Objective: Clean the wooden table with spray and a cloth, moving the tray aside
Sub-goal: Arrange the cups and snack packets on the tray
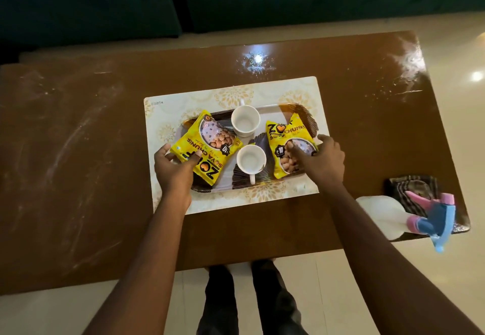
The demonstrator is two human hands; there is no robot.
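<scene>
Bare forearms (pixel 157 229), seemingly dark trousers (pixel 270 295)

Wooden table (pixel 78 151) bears placemat (pixel 168 106), spray bottle (pixel 380 211) and, seemingly, cloth (pixel 409 187).

tabletop (pixel 78 177): glossy brown wood, whitish dusty streaks all round the tray
tray (pixel 301 114): oblong, dark feather print, lying flat
spray bottle (pixel 383 214): white, blue-and-pink trigger, on its side, right of the tray
cloth (pixel 412 190): dark, striped, folded, right of the tray, just behind the bottle

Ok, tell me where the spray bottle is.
Head view: the spray bottle sits at the table's near right corner, just in front of the cloth and right of the tray.
</scene>
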